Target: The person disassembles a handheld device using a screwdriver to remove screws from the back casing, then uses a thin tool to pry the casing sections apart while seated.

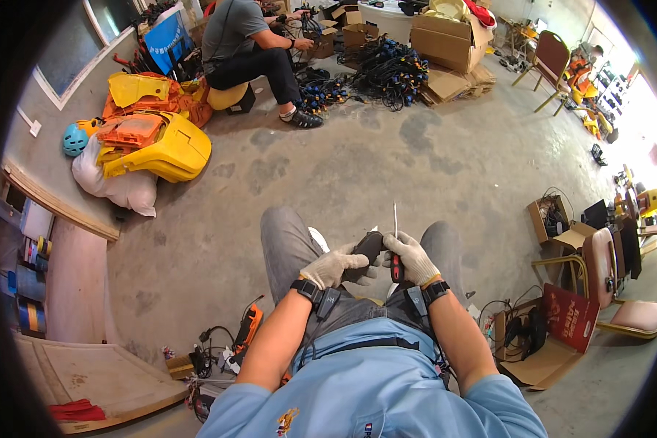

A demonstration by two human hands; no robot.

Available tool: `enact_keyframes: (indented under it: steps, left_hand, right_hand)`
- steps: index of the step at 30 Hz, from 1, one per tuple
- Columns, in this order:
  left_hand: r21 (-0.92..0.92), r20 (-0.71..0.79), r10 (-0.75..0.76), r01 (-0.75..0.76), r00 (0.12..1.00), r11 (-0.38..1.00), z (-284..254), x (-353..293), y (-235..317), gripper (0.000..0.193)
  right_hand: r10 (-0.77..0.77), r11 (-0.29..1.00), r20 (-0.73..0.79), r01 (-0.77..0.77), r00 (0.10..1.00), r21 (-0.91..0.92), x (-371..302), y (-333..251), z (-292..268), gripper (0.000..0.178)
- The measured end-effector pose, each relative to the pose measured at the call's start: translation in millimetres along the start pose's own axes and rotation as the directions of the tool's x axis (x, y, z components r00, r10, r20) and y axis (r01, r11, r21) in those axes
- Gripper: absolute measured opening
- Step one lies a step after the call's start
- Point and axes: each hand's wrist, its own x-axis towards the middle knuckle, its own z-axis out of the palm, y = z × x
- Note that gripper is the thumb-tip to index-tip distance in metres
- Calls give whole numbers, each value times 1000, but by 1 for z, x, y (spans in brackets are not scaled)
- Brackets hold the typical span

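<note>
Both hands wear pale knit gloves and meet above my lap. My left hand (331, 269) is closed around a dark, rounded object (370, 247), whose exact kind I cannot make out. A screwdriver (397, 269) with a red and black handle is in my right hand (417, 264), its slim metal shaft pointing up and away from me. The fingers of the right hand are bent round the handle, close beside the dark object. Part of that object is hidden by the left fingers.
Yellow and orange plastic shells (160, 150) lie on a white sack at left. Ahead, a person (241, 44) sits by a heap of black cables (390, 69) and cardboard boxes (452, 40). An orange tool (250, 325) is near my left elbow; an open carton (544, 361) stands at right.
</note>
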Motion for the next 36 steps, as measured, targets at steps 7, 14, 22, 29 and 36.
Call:
enact_keyframes:
  steps: [7, 14, 22, 29, 36]
  left_hand:
    - [16, 10, 33, -34, 999, 999, -1, -1, -3, 63]
    - [99, -25, 26, -24, 999, 995, 3, -3, 0, 64]
    - [137, -119, 73, -57, 990, 989, 0, 6, -6, 70]
    - [158, -332, 13, 42, 943, 987, -12, 13, -14, 89]
    - [261, -79, 318, -289, 945, 921, -10, 16, -16, 77]
  right_hand:
    - [15, 999, 38, -17, 999, 37, -9, -9, 10, 34]
    - [-14, 995, 170, 30, 985, -90, -9, -5, 15, 42]
    - [-55, 991, 147, 72, 988, -109, -12, -12, 19, 42]
    - [-48, 993, 22, 50, 999, -104, -6, -10, 15, 37]
    - [-50, 982, 155, 76, 987, -170, -9, -4, 19, 37]
